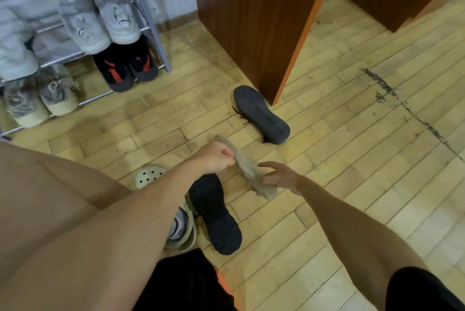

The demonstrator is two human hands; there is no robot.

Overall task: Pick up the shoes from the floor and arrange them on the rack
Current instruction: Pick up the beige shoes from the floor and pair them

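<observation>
The left hand [214,157] is closed tight around the upper end of a tan shoe [247,168], blurred and lifted clear of the floor [352,159], probably so it can be carried off. The right hand [279,176] sits just beside the shoe's lower end, fingers spread wide and brushing it, apparently steadying it rather than gripping. Below the left hand lies a black shoe [215,212], sole up; beyond the right hand a second black shoe [261,114] rests overturned by the wooden panel [251,21]. Far up-left of both hands stands the rack [148,11], mostly full already.
</observation>
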